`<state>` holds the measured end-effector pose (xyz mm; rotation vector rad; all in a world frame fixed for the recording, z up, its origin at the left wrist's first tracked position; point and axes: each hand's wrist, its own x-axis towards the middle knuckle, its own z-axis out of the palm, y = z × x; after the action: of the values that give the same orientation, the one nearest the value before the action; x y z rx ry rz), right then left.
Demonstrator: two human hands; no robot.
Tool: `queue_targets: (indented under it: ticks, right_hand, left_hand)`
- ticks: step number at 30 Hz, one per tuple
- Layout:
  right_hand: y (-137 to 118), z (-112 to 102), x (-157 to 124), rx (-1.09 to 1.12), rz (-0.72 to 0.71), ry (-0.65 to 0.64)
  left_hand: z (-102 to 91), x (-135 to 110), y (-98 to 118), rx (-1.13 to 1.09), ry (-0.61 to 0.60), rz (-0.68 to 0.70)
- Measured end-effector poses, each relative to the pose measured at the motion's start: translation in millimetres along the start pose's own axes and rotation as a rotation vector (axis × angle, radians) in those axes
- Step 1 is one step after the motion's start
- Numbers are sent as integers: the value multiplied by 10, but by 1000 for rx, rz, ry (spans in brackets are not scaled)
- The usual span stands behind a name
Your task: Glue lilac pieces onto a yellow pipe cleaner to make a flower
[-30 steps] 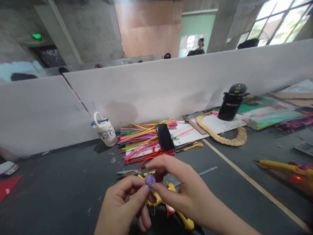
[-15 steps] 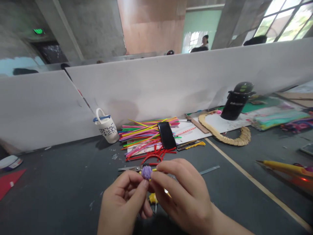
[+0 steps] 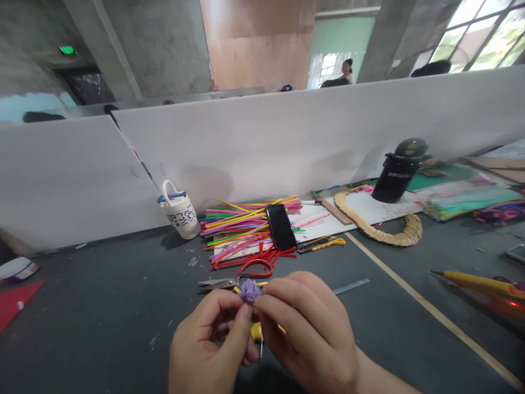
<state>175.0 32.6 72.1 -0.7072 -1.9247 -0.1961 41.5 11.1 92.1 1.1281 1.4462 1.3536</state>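
A small fuzzy purple pipe-cleaner ball (image 3: 250,291) is held up between both hands over the dark table. My left hand (image 3: 209,342) pinches it from the left between thumb and forefinger, the other fingers curled beneath. From the right, my right hand (image 3: 309,328) grips its edge with the fingertips, thumb mostly hidden. Just behind the ball lie red-handled scissors (image 3: 256,267), blades pointing left. Something yellow with a thin metal tip (image 3: 256,331) shows under the hands, partly covered.
Beyond the scissors are colourful pipe cleaners (image 3: 233,224) with a black phone (image 3: 281,227) on top. A white cup (image 3: 180,216) stands left of them. To the right are a curved tan strip (image 3: 381,235), a black bottle (image 3: 397,172) and a yellow glue gun (image 3: 476,280). A white partition (image 3: 254,137) rises behind.
The purple ball has turned slightly and looks more spread and ruffled. Both hands keep their pinch, the right fingers curling a little closer. The view has shifted slightly.
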Motion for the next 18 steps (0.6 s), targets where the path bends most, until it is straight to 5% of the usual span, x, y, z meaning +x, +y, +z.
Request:
queue_targets:
  ticks: [13,18]
  right_hand:
    - [-12,-53,26,-15,-66,6]
    - [-8,-233,60,104,110,-14]
  left_hand:
    - [-36,18,-65,-89,-33,3]
    - [-73,16,-21,-40,41,92]
